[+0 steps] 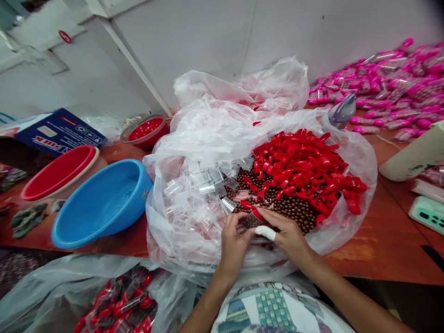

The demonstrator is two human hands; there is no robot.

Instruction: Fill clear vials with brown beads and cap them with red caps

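My left hand (235, 237) is closed around a small clear plastic container (249, 221) with dark brown balls showing inside. My right hand (285, 230), its thumb wrapped in white, has its fingers closed at the red spoon-shaped cap (257, 214) on that container's end. Both hands are close together over a wide bowl lined with a clear plastic bag (163, 217). Beneath them lie loose brown candy balls (294, 212). A heap of red caps (301, 162) fills the bowl's far right, and clear empty containers (199, 203) lie at the left.
A blue basin (100, 203), a red basin (60, 173) and a blue carton (57, 132) stand at left. Pink-capped filled containers (391, 88) are piled at back right. A phone (428, 213) lies at right. Below the table edge, a bag holds red-capped containers (121, 300).
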